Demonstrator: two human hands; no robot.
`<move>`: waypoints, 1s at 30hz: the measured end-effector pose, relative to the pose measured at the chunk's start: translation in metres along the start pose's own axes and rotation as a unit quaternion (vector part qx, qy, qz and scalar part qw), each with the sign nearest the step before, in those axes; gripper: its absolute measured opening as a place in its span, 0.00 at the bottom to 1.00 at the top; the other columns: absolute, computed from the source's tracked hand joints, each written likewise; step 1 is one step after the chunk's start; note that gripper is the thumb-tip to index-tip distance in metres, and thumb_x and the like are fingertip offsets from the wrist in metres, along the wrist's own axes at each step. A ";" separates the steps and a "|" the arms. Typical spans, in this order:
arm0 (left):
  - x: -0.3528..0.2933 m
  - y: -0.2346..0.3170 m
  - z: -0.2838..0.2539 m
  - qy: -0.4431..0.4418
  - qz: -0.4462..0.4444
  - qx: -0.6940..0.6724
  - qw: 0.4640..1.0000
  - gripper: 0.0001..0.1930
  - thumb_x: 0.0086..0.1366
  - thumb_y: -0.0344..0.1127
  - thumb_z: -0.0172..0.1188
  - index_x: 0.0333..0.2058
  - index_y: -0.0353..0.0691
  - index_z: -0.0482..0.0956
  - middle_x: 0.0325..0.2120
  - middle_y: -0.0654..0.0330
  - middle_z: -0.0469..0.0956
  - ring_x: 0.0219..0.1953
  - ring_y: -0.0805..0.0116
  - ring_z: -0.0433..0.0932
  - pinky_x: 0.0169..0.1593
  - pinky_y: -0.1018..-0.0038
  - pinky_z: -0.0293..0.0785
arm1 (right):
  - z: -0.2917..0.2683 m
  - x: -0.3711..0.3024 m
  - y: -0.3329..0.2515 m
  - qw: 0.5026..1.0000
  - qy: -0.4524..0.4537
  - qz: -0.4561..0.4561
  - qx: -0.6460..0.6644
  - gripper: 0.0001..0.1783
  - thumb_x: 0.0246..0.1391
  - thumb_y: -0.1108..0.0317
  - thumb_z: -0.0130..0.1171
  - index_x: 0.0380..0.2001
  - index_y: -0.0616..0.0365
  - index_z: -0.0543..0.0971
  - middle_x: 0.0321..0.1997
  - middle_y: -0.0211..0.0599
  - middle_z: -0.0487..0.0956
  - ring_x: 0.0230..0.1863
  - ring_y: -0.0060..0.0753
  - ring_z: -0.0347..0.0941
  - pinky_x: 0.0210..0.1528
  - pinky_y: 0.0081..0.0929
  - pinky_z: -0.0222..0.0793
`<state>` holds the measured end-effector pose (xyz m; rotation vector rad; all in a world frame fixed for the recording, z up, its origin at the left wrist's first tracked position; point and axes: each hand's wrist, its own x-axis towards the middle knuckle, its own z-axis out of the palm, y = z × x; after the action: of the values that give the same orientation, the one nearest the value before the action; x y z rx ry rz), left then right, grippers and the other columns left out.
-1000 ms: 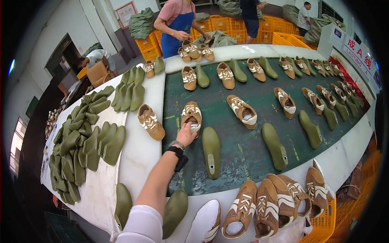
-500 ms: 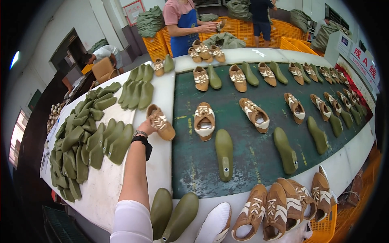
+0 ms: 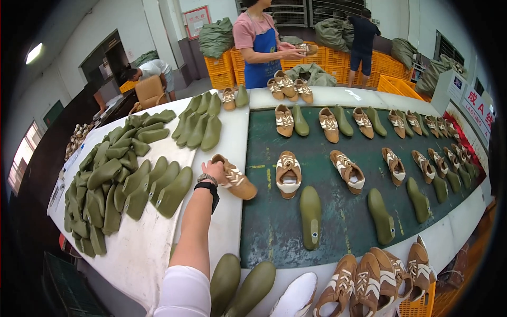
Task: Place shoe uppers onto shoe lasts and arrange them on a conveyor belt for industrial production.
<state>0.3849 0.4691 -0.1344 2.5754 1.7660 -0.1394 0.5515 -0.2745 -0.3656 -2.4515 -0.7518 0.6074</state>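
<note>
Well, the left hand point(image 3: 214, 171) has its fingers closed on the heel end of a brown shoe point(image 3: 236, 181), whose toe overlaps the left edge of the green panel point(image 3: 274, 232); whether it touches the worktop point(image 3: 219, 232), I can't tell. Green lasts point(image 3: 105, 174) lie heaped toward the worktop's left edge. Beyond the far edge, a person point(image 3: 259, 45) in a blue apron holds another shoe point(image 3: 308, 49).
</note>
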 end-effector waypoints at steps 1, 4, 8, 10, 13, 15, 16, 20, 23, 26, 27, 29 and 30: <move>-0.011 -0.006 -0.002 0.036 0.015 0.018 0.999 0.18 0.38 0.44 0.68 0.30 0.48 0.77 0.31 0.57 0.78 0.43 0.56 0.73 0.52 0.52 0.60 | -0.006 0.003 -0.010 0.999 -0.026 0.009 -0.017 0.15 0.48 0.61 0.59 0.33 0.63 0.78 0.31 0.53 0.78 0.33 0.51 0.74 0.37 0.38 0.69; -0.059 -0.022 -0.013 0.053 0.053 -0.103 0.992 0.10 0.41 0.40 0.65 0.23 0.47 0.77 0.24 0.59 0.79 0.36 0.60 0.77 0.52 0.57 0.57 | -0.011 0.007 -0.027 0.997 -0.055 0.050 -0.033 0.13 0.51 0.63 0.55 0.25 0.65 0.76 0.25 0.57 0.76 0.26 0.59 0.71 0.31 0.44 0.66; -0.141 -0.019 -0.051 0.245 0.056 -0.167 0.954 0.09 0.44 0.40 0.65 0.19 0.44 0.75 0.19 0.58 0.77 0.25 0.59 0.77 0.37 0.65 0.66 | 0.001 0.012 -0.018 0.999 0.020 -0.035 0.013 0.15 0.52 0.63 0.53 0.33 0.66 0.76 0.26 0.61 0.75 0.28 0.60 0.71 0.32 0.44 0.67; -0.187 -0.012 -0.074 0.263 0.094 -0.203 0.939 0.11 0.46 0.39 0.66 0.21 0.41 0.74 0.18 0.56 0.76 0.22 0.59 0.76 0.30 0.66 0.68 | -0.004 0.007 -0.016 0.997 0.034 -0.056 0.044 0.16 0.53 0.63 0.53 0.38 0.66 0.75 0.27 0.63 0.75 0.29 0.60 0.71 0.33 0.43 0.67; -0.257 0.009 -0.093 0.290 0.166 -0.388 0.859 0.13 0.50 0.34 0.66 0.25 0.36 0.70 0.19 0.55 0.75 0.22 0.61 0.75 0.27 0.69 0.71 | -0.036 -0.009 -0.046 0.979 0.050 -0.160 0.114 0.22 0.52 0.66 0.53 0.50 0.62 0.69 0.42 0.52 0.74 0.40 0.45 0.72 0.40 0.35 0.69; -0.300 0.030 -0.104 0.289 0.191 -0.425 0.837 0.11 0.50 0.28 0.63 0.25 0.36 0.68 0.21 0.55 0.71 0.25 0.62 0.72 0.29 0.71 0.69 | -0.049 -0.025 -0.039 0.977 0.066 -0.166 0.115 0.23 0.51 0.70 0.55 0.52 0.60 0.69 0.47 0.44 0.74 0.43 0.34 0.71 0.42 0.28 0.70; -0.317 0.040 -0.100 0.320 0.221 -0.408 0.826 0.10 0.49 0.27 0.62 0.25 0.35 0.67 0.21 0.55 0.69 0.26 0.63 0.71 0.30 0.72 0.69 | -0.057 -0.031 -0.037 0.979 0.076 -0.162 0.094 0.22 0.50 0.71 0.56 0.51 0.60 0.70 0.45 0.43 0.75 0.42 0.32 0.72 0.42 0.27 0.70; -0.390 0.084 -0.069 0.206 0.231 -0.596 0.741 0.11 0.48 0.24 0.63 0.24 0.37 0.66 0.23 0.62 0.66 0.27 0.73 0.68 0.31 0.78 0.67 | -0.076 -0.050 -0.051 0.978 0.028 -0.105 0.178 0.18 0.49 0.71 0.61 0.45 0.60 0.75 0.37 0.38 0.78 0.36 0.28 0.74 0.40 0.23 0.70; -0.451 0.102 -0.046 0.055 0.193 -0.735 0.648 0.12 0.51 0.26 0.65 0.26 0.38 0.67 0.25 0.67 0.67 0.28 0.82 0.66 0.32 0.83 0.67 | -0.128 -0.078 -0.173 0.935 -0.035 -0.203 0.290 0.20 0.48 0.74 0.62 0.46 0.62 0.73 0.40 0.37 0.77 0.36 0.25 0.73 0.40 0.22 0.70; -0.483 0.139 -0.028 -0.036 0.229 -0.750 0.620 0.12 0.52 0.28 0.67 0.30 0.39 0.70 0.24 0.69 0.67 0.27 0.84 0.66 0.32 0.84 0.68 | -0.140 -0.071 -0.206 0.904 -0.064 -0.256 0.335 0.22 0.48 0.73 0.62 0.47 0.63 0.72 0.43 0.36 0.76 0.40 0.25 0.72 0.43 0.23 0.70; -0.491 0.150 -0.035 -0.060 0.254 -0.716 0.647 0.11 0.52 0.28 0.66 0.30 0.39 0.70 0.24 0.69 0.69 0.27 0.81 0.70 0.30 0.82 0.69 | -0.140 -0.066 -0.207 0.893 -0.087 -0.293 0.329 0.22 0.48 0.72 0.62 0.48 0.63 0.71 0.45 0.36 0.75 0.42 0.25 0.72 0.44 0.23 0.69; -0.511 0.157 -0.043 -0.130 0.305 -0.676 0.657 0.15 0.56 0.27 0.60 0.43 0.39 0.72 0.38 0.57 0.73 0.42 0.71 0.74 0.40 0.77 0.71 | -0.112 -0.047 -0.184 0.912 -0.031 -0.294 0.284 0.23 0.49 0.71 0.62 0.49 0.63 0.70 0.46 0.36 0.74 0.43 0.26 0.71 0.46 0.24 0.68; -0.516 0.159 -0.044 -0.124 0.347 -0.687 0.627 0.10 0.60 0.27 0.57 0.40 0.38 0.71 0.33 0.63 0.73 0.37 0.78 0.73 0.37 0.80 0.70 | -0.101 -0.038 -0.179 0.925 0.015 -0.299 0.234 0.23 0.50 0.70 0.61 0.50 0.63 0.69 0.46 0.36 0.74 0.45 0.27 0.70 0.48 0.26 0.67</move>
<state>0.3509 -0.0659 -0.0540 1.5883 0.2223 0.5900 0.5086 -0.2019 -0.1748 -1.6728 -1.1268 0.4389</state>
